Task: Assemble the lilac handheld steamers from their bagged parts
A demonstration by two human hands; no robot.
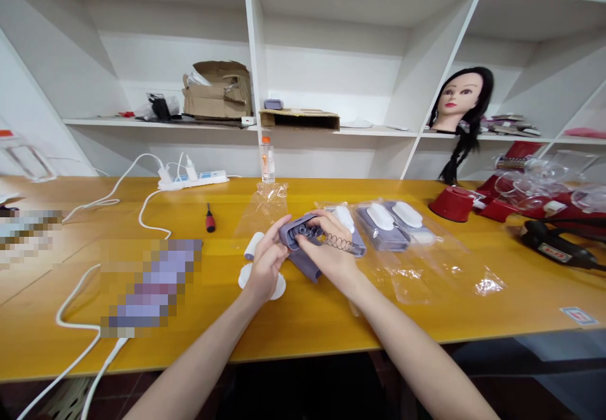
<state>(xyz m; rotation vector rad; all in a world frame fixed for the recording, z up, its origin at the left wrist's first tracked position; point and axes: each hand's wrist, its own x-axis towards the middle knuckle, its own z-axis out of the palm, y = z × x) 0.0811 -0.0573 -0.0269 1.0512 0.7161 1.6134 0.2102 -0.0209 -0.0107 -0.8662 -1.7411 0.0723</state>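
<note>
My left hand [265, 267] grips a purple-grey hollow plastic housing [286, 235] above the table, its open end facing me. With fingers closed at that opening, my right hand [335, 257] holds a metal coil spring [338, 242]. One end of the spring is at the housing's mouth; the other sticks out over the right hand. Beneath the hands lies another purple-grey plastic piece [305, 264], partly covered. Beside the left hand are a white cylindrical part [254, 246] and white rounded parts [279, 288], partly hidden by that hand.
Bagged purple-grey units with white oval tops [380, 216] lie to the right. A red-handled screwdriver [209, 221], a pixelated device [156, 287] with a white cable, and a power strip [199, 180] are on the left. A clear bottle [267, 161] stands behind; a black tool [553, 243] lies far right.
</note>
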